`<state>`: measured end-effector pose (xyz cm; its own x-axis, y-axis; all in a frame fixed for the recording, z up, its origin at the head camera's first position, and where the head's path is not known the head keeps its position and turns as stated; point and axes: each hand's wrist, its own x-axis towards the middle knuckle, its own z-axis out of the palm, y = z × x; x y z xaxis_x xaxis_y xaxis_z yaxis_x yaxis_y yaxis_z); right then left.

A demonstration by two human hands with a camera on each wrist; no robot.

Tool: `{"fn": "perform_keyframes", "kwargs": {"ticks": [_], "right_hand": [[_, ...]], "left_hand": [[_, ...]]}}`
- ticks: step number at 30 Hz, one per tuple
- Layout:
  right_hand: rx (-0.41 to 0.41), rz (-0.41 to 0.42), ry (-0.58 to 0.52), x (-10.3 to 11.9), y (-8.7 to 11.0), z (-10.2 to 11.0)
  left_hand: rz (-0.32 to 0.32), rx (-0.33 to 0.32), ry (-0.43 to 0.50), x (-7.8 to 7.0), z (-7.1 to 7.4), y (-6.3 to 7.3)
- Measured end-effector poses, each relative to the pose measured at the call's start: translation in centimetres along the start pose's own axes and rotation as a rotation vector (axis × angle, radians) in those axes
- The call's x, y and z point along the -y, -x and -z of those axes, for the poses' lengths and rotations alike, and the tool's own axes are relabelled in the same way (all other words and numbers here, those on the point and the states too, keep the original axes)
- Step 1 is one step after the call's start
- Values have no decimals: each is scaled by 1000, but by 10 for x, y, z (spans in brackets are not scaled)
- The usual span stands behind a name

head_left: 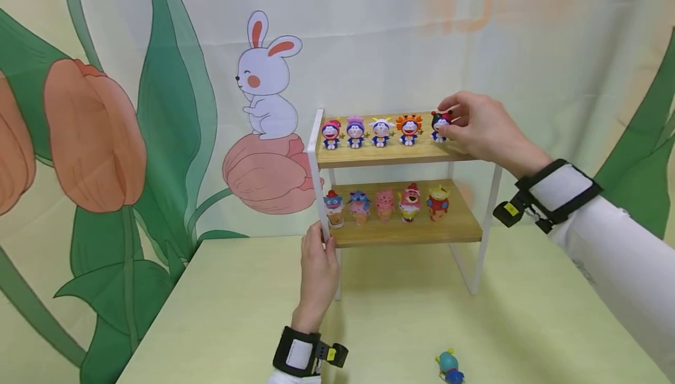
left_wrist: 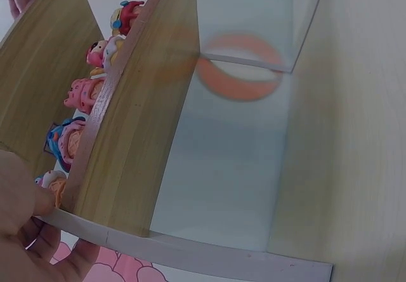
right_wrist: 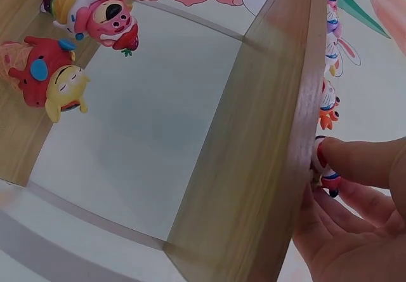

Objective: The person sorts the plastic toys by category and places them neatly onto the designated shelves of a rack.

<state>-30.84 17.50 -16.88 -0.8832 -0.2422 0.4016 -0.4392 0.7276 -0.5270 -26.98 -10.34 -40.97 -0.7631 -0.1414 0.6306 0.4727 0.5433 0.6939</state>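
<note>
A two-tier wooden shelf [head_left: 392, 157] with a white metal frame stands on the table. My right hand [head_left: 482, 123] pinches a small figurine [head_left: 440, 126] with a dark and red hat at the right end of the top board; in the right wrist view the thumb lies across that figurine [right_wrist: 327, 167]. Four-legged frame aside, my left hand [head_left: 319, 267] grips the shelf's left upright [head_left: 319, 196] near the lower board. Seen from the left wrist, thumb and fingers of the left hand [left_wrist: 38, 231] go around the white side bar [left_wrist: 190, 251].
Several figurines in animal hats, such as an orange crab one [head_left: 409, 130], line the top board. Several ice-cream-cone figurines, including a pink one [head_left: 385, 203], stand on the lower board [head_left: 406, 237]. A blue-green figurine [head_left: 449, 365] lies at the table's front. Behind hangs a printed cloth [head_left: 369, 50].
</note>
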Motion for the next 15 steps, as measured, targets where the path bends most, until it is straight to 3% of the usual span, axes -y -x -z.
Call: {"fn": "perform_keyframes", "kwargs": {"ticks": [4, 15], "right_hand": [[11, -26, 17, -1, -1, -1], [32, -28, 24, 2, -8, -5]], "left_hand": [[-5, 23, 0, -1, -1, 1], [-28, -10, -13, 0, 2, 1]]}}
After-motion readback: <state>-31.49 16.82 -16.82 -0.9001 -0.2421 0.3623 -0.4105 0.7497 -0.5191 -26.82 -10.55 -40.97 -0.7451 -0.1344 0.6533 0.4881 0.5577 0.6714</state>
